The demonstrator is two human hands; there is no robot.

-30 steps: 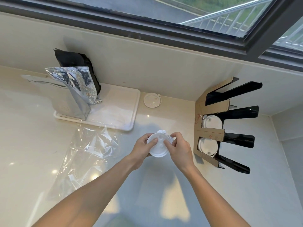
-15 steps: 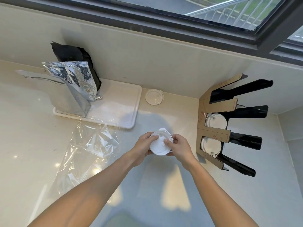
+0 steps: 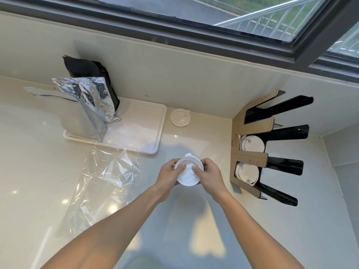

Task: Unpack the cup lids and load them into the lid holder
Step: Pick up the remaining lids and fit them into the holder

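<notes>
White stack of lids (image 3: pixel 188 172) sits mid-frame, above the counter (image 3: pixel 35 171), gripped by both hands: left hand (image 3: pixel 168 176) at 9 o'clock, right hand (image 3: pixel 210 176) at 3 o'clock. Lid holder (image 3: pixel 252 158) stands farther toward 3 o'clock, 2 slots loaded.

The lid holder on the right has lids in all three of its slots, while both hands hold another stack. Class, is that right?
Not quite. The head view shows the lid holder with lids in two slots; its top slot is empty. Left hand and right hand do hold a stack of lids.

Both hands, left (image 3: pixel 168 176) and right (image 3: pixel 210 176), gripping white lid stack (image 3: pixel 188 174), lid holder (image 3: pixel 250 158) nearby
</notes>
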